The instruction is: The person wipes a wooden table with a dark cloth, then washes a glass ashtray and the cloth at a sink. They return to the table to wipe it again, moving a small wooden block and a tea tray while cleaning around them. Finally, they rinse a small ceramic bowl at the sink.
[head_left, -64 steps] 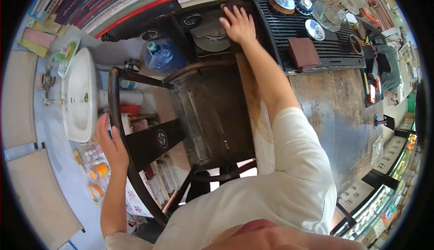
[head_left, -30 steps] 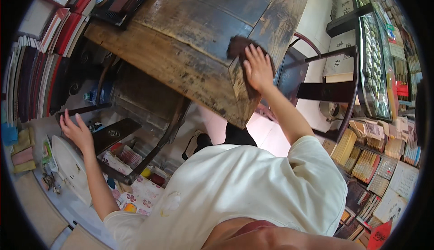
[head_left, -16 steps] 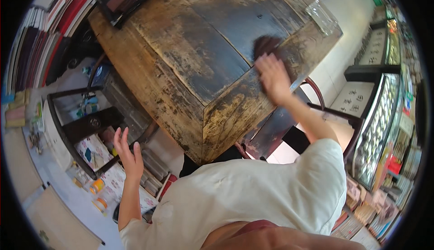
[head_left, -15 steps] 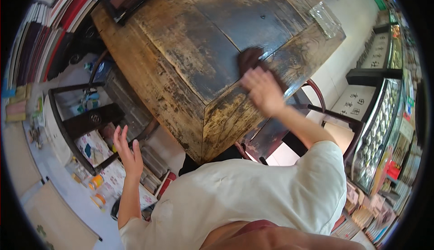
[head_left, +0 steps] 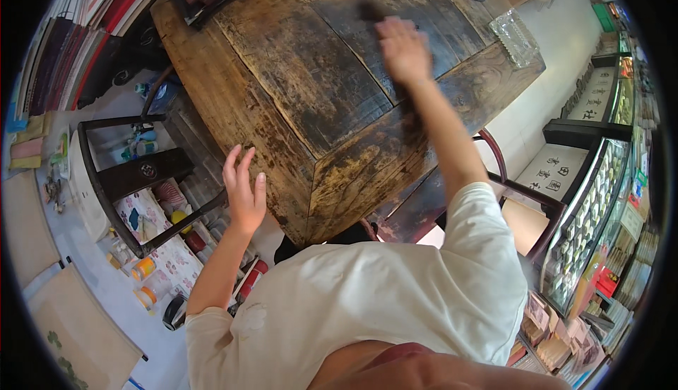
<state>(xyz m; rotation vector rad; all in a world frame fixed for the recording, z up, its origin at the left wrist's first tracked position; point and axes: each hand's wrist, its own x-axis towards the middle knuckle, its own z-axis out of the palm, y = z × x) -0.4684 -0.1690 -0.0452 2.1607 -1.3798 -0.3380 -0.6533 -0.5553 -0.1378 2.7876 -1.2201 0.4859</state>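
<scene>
brown wood: one tabletop (head_left: 275, 44), worn. one dark cloth (head_left: 369, 10) (apparently; it blurs), twelve o'clock, by the right hand (head_left: 406, 51), whose fingers' grip cannot be told. left hand (head_left: 245, 196), nine o'clock: fingers spread, empty. step, seemingly: wiping; next stroke calls for flat, even pressure.

The near table corner (head_left: 321, 182) is free; a glass dish (head_left: 518, 38) obstructs the far-right one.

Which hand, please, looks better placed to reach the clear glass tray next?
Probably the right hand: it is stretched over the wooden table, nearer the clear glass tray, while the left hand is back by the table's left edge.
</scene>
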